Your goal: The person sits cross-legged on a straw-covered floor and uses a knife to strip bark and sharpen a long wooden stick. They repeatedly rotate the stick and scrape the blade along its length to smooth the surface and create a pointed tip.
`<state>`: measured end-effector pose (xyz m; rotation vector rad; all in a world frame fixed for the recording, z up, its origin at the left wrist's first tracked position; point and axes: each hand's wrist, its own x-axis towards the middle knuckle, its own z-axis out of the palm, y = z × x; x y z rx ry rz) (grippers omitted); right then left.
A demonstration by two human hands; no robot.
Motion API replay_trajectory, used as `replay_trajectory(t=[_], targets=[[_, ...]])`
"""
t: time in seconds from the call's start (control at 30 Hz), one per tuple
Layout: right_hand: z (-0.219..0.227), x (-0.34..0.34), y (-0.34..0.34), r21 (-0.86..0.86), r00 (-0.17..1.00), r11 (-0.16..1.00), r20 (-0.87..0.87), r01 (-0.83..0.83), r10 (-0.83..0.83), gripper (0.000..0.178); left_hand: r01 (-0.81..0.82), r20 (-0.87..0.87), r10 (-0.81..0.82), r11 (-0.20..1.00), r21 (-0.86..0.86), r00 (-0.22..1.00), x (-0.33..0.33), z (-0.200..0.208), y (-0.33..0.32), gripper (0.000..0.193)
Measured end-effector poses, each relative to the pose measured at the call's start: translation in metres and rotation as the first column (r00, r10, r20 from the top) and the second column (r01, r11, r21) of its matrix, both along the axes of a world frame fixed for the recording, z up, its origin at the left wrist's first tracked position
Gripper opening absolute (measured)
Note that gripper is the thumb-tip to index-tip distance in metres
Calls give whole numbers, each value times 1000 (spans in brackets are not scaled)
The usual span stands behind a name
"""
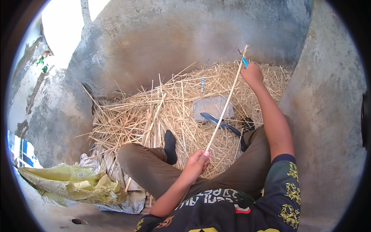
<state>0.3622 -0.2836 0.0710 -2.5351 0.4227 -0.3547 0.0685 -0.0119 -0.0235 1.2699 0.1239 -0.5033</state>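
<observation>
A long pale stick (228,98) slants between my two hands over a bed of straw. My left hand (196,166) is closed round its near end, by my lap. Out at the far end, my right hand (253,74) grips a small blue-handled tool (244,62) with a dark metal tip. The tool meets the stick just below its frayed end; its exact kind is too small to make out. Under the stick, a dark knife (210,117) lies partly on a grey block (216,105), its handle pointing toward my right leg.
Straw and split stalks (127,116) cover the floor ahead of my crossed legs. A small blue-and-white item (202,84) rests on the straw. Concrete walls (185,42) curve round the front and right. A torn yellowish sack (65,185) lies at the near left.
</observation>
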Motion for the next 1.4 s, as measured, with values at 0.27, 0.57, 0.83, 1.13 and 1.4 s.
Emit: replay_trajectory(t=[0.27,0.57,0.83,1.13,1.4], targets=[[16,-18,-26,-340,955,939,293,54,51,19,-136,283,82,974,179,956,-8,-12,-9,18],[66,-71,7,-326,921,944,349,-51,171,22,-383,338,321,914,136,885,22,3,20,26],[1,-157,68,-296,801,896,414,-330,432,25,-103,226,73,987,123,971,70,88,4,31],[-21,-154,85,577,746,539,200,-614,636,36,-182,407,126,978,103,905,64,58,-11,33],[-6,-166,104,881,642,192,152,-433,752,42,-192,441,203,979,-70,874,60,57,-4,29]])
